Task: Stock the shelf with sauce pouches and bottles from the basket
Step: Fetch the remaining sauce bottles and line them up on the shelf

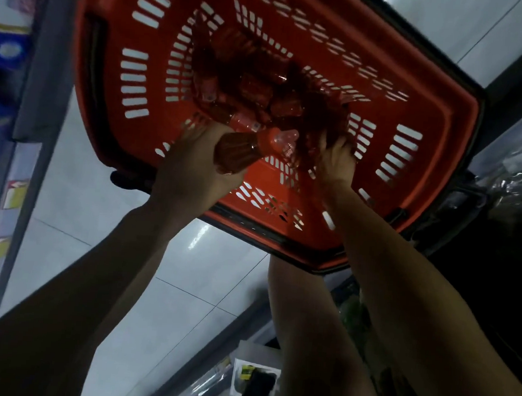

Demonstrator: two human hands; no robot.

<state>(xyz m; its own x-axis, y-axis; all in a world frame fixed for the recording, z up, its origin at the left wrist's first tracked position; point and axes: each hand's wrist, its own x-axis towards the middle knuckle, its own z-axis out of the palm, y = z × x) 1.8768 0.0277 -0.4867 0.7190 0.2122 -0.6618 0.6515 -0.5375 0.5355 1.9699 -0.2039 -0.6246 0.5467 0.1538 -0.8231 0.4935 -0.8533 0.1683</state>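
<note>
Curled round a dark sauce bottle [238, 153], the left hand [191, 165] holds it by the body near the 6 o'clock wall of the red basket [444, 118], red cap pointing toward 2 o'clock. The right hand [336, 160] dips its fingers into the heap of red pouches and bottles [246, 79] mid-basket (blur hides whether they pinch anything). At 9 o'clock the shelf [33, 73] is cut off and smeared.

Red slotted plastic basket [440, 96] on pale tiled floor [84, 185], left hand [194, 168] gripped dark red plastic sauce bottle [238, 153], right hand [336, 163] lay among red pouches [246, 82], grip blurred
</note>
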